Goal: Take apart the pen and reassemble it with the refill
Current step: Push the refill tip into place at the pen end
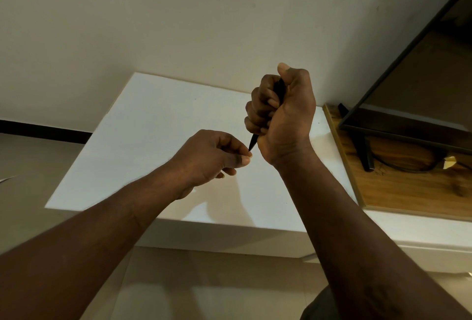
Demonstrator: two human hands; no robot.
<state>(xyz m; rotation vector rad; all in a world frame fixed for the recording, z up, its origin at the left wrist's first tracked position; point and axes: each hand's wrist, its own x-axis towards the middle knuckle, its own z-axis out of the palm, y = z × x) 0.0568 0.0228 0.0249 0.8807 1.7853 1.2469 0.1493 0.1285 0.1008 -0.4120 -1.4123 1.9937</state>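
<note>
My right hand point(283, 113) is wrapped in a fist round a black pen point(279, 90), held upright above the white table point(143, 125). The pen's dark tapered tip point(252, 142) sticks out below the fist, pointing down and left. My left hand point(214, 156) sits just left of it, thumb and forefinger pinching at the very end of that tip. Most of the pen's barrel is hidden inside my right fist. Whether a refill shows at the tip is too small to tell.
A wooden board point(398, 192) lies on the right with a dark-framed screen point(408, 105) on a black stand point(364, 151) and a cable. A pale wall rises behind the table. The floor shows below and to the left.
</note>
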